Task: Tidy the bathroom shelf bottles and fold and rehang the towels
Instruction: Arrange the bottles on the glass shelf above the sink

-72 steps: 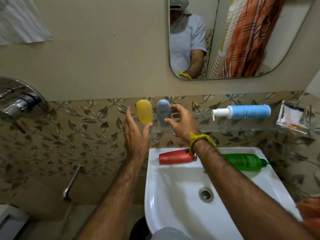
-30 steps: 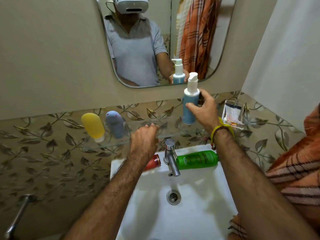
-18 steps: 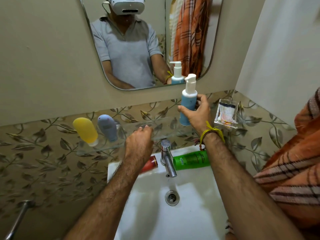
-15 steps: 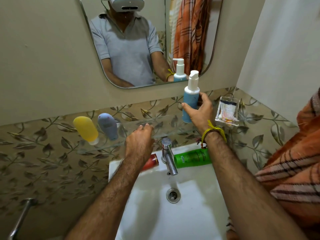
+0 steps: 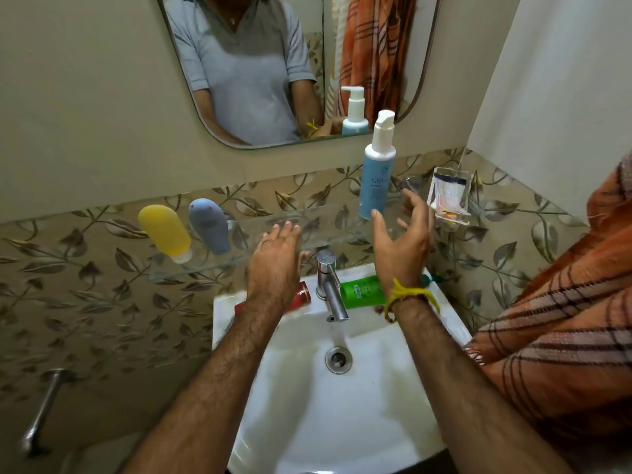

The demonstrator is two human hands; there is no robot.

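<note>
1. Glass shelf [image 5: 219, 265]: transparent and wall-mounted, above the sink [image 5: 307, 422] and below the mirror [image 5: 260, 80].
2. Blue pump bottle [image 5: 376, 176]: upright at the right part of the shelf, white pump head on top. The label starts with "Gly"; the remaining print is too small to read. The mirror shows its reflection.
3. Yellow bottle [image 5: 165, 232]: on the left part of the shelf, cap end down, tilted. No legible writing.
4. Grey-blue bottle [image 5: 209, 224]: just beside the yellow bottle on its right, cap end down, tilted. Small marks near its top cannot be read.
5. Green bottle [image 5: 364, 291]: lying on its side on the sink ledge, right of the tap [image 5: 330, 285]. A barcode patch shows; the text is unreadable.
6. Red bottle [image 5: 299, 297]: lying on the sink ledge left of the tap, partly hidden by the left forearm.
7. Sachet packet [image 5: 449, 198]: at the right end of the shelf; print illegible.
8. Right hand [image 5: 402, 241]: fingers spread wide, empty, just beside the base of the blue pump bottle without gripping it. A yellow thread [image 5: 408, 295] circles the wrist.
9. Left hand [image 5: 275, 258]: flat, fingers extended, empty, at the shelf's front edge.
10. Orange striped towel [image 5: 564, 330]: at the right edge of the view.
</note>
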